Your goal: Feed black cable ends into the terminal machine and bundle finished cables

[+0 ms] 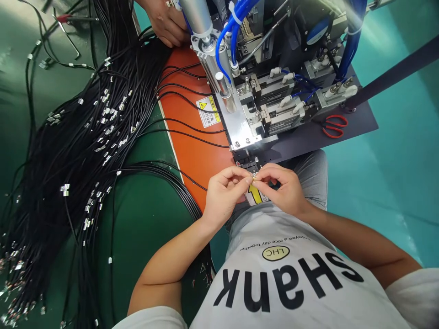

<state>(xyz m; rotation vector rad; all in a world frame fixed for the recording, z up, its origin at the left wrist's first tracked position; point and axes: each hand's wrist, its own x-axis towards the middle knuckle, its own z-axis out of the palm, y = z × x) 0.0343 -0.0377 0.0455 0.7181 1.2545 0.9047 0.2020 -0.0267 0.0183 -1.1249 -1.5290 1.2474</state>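
Note:
My left hand (pixel 224 194) is closed in a pinch in front of the machine, with a black cable (pixel 192 178) running in behind it from the left. Opposite it, my right hand (pixel 283 188) pinches at the cable's small, thin wire end (pixel 254 176). The fingertips of both hands nearly meet there, and they cover most of the tip. Just beyond the fingers lies the machine's small dark fixture (pixel 249 162). A yellow arrow label (pixel 254 195) shows beneath the hands.
A metal press machine (pixel 240 121) with blue air hoses stands ahead, with several black cables entering its left side. A large bundle of black cables (pixel 85 137) with silver connectors covers the green table. Red-handled scissors (pixel 335 126) lie on the right. Another person's hand (pixel 168 23) is at the top.

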